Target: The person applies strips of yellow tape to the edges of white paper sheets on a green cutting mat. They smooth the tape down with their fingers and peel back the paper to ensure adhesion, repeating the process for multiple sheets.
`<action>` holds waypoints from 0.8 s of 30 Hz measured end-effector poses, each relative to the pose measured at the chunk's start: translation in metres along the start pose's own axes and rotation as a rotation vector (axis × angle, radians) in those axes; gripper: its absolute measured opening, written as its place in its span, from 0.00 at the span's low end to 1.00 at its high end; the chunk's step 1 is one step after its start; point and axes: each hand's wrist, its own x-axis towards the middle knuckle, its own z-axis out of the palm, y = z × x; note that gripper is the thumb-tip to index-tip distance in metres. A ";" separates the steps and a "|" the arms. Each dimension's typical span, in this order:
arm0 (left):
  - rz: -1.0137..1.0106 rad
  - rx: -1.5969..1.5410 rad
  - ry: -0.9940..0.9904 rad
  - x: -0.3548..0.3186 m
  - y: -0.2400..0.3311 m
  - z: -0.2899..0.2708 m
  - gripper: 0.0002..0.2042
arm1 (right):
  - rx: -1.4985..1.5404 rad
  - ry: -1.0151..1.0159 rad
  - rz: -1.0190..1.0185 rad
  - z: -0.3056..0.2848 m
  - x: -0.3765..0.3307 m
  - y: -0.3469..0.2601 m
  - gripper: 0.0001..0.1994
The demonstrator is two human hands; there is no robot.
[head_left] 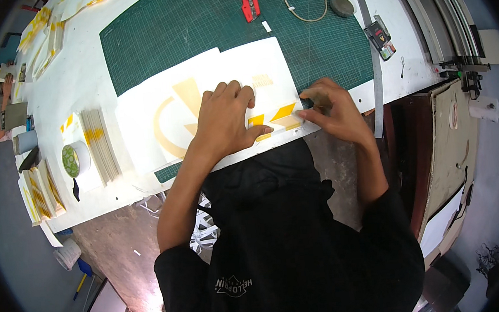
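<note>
A large white paper piece (136, 127) with a pale yellow print lies on the green cutting mat, reaching the table's near edge. Along its near right side runs a folded strip (284, 118) with bright yellow slanted blocks. My left hand (226, 117) rests on the paper, fingers bent and thumb stretched toward the strip. At the strip's right end is my right hand (334, 111), thumb touching the edge and forefinger apart from it. The undersides of the left fingers are hidden.
On the cutting mat (192, 25) lie a red cutter (249, 0) and a cable (324, 3). A steel ruler (378, 87) crosses the right side. Left are a tape roll (75, 160) and a folded paper stack (101, 147). Another person's hand (7, 84) shows far left.
</note>
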 end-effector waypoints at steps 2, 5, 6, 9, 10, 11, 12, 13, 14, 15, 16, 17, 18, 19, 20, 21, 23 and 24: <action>0.011 -0.006 0.027 -0.002 0.000 0.002 0.27 | -0.121 -0.086 0.030 0.001 0.008 -0.006 0.13; 0.031 -0.035 0.104 -0.009 0.001 0.008 0.28 | -0.199 -0.123 -0.012 0.005 0.014 -0.004 0.11; 0.043 -0.051 0.143 -0.013 0.000 0.011 0.28 | -0.213 -0.136 -0.033 0.003 0.015 -0.008 0.10; 0.040 -0.104 0.250 -0.020 -0.002 0.021 0.29 | -0.183 -0.105 -0.155 -0.003 0.019 -0.024 0.07; 0.034 -0.126 0.281 -0.022 -0.002 0.023 0.30 | -0.162 -0.084 -0.200 -0.006 0.018 -0.030 0.07; 0.026 -0.131 0.298 -0.023 -0.001 0.025 0.30 | -0.134 -0.045 -0.282 -0.005 0.019 -0.037 0.07; 0.018 -0.136 0.316 -0.025 0.000 0.026 0.30 | -0.104 -0.005 -0.363 0.002 0.021 -0.046 0.08; 0.016 -0.143 0.332 -0.026 0.002 0.028 0.29 | -0.078 0.040 -0.441 0.008 0.022 -0.054 0.09; -0.012 -0.179 0.370 -0.028 0.003 0.029 0.28 | -0.091 0.078 -0.504 0.014 0.024 -0.061 0.10; -0.040 -0.215 0.408 -0.031 0.004 0.031 0.27 | -0.105 0.117 -0.567 0.021 0.027 -0.067 0.11; -0.069 -0.252 0.446 -0.033 0.004 0.032 0.26 | -0.119 0.154 -0.630 0.025 0.029 -0.071 0.13; -0.084 -0.281 0.464 -0.034 0.004 0.032 0.25 | -0.092 0.224 -0.608 0.025 0.028 -0.073 0.13; -0.100 -0.310 0.483 -0.034 0.005 0.033 0.25 | -0.066 0.293 -0.586 0.025 0.027 -0.075 0.13; -0.120 -0.336 0.505 -0.036 0.004 0.033 0.25 | -0.036 0.359 -0.568 0.025 0.026 -0.076 0.14; -0.117 -0.350 0.511 -0.037 0.004 0.033 0.23 | -0.001 0.349 -0.499 0.025 0.024 -0.074 0.14; -0.113 -0.364 0.516 -0.037 0.003 0.034 0.22 | 0.034 0.340 -0.430 0.023 0.022 -0.070 0.15; -0.083 -0.357 0.536 -0.038 0.001 0.035 0.20 | 0.058 0.292 -0.339 0.018 0.019 -0.068 0.15; -0.059 -0.335 0.553 -0.038 -0.001 0.037 0.19 | 0.049 0.252 -0.320 0.014 0.020 -0.070 0.14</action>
